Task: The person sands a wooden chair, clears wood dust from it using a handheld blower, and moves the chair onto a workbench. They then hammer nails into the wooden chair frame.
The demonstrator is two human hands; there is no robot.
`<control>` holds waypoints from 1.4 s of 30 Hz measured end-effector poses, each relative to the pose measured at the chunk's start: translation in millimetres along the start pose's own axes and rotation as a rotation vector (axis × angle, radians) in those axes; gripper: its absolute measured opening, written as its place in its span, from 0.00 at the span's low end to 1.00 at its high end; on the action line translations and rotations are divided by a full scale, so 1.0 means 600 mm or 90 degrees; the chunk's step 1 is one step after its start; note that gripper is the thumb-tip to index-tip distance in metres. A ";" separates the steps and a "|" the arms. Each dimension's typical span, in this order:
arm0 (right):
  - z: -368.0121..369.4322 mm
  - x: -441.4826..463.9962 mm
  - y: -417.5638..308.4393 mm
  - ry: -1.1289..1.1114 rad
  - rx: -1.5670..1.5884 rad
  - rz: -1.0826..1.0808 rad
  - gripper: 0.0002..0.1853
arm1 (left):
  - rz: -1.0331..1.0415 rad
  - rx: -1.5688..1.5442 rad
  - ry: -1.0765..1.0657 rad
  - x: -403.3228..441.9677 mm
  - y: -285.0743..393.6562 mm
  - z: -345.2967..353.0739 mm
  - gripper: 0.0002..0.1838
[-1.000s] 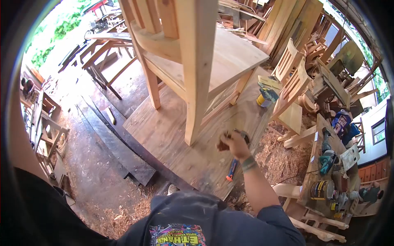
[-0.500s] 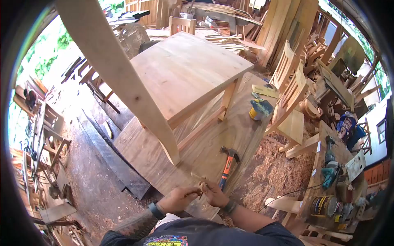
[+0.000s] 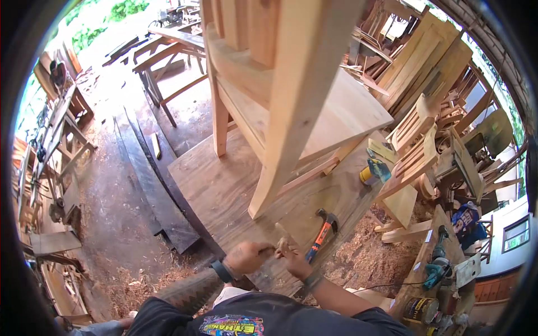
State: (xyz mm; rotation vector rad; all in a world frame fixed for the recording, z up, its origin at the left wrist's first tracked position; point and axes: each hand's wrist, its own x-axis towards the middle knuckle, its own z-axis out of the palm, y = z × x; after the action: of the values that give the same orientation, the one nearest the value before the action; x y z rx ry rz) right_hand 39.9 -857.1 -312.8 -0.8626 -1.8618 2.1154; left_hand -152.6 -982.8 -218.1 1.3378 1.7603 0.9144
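Note:
My left hand point(image 3: 246, 257) and my right hand point(image 3: 292, 262) are close together above the near edge of the plywood board point(image 3: 213, 185). The fingers of both are closed. Between them is a small light-coloured piece, too small to name, its tip pointing up and left from my right fingers. Just right of my right hand, a hammer point(image 3: 321, 235) with an orange and blue handle lies on the board. A pale wooden chair point(image 3: 302, 95) stands on the board in front of me, its backrest towards me.
A yellow can point(image 3: 367, 175) sits on the board's right side. Slatted wooden chairs point(image 3: 409, 168) stand beyond it. A workbench point(image 3: 417, 269) with power tools is at the right. Dark planks point(image 3: 151, 185) lie on the floor at left.
My left hand has come in beside my right hand, which has moved from above the hammer towards me. The view has also swung between frames.

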 end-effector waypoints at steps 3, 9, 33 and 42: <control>-0.059 -0.011 0.010 0.039 -0.236 0.089 0.31 | 0.024 0.037 0.150 0.004 -0.009 -0.103 0.11; -0.117 -0.074 0.137 0.251 -0.535 0.290 0.52 | 0.281 0.105 0.487 0.102 0.079 -0.306 0.04; -0.095 -0.067 -0.498 0.334 0.048 -0.243 0.11 | 0.313 0.317 0.351 0.215 0.147 -0.394 0.13; -0.057 -0.037 -0.616 0.196 -0.228 -0.066 0.13 | 0.320 0.352 0.383 0.215 0.149 -0.389 0.12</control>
State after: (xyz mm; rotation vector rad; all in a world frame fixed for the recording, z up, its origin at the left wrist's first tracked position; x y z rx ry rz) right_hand -7.9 -769.2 45.0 -1.0684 -2.0892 1.5083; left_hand -340.0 -863.9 -45.1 2.0857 2.2876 1.2490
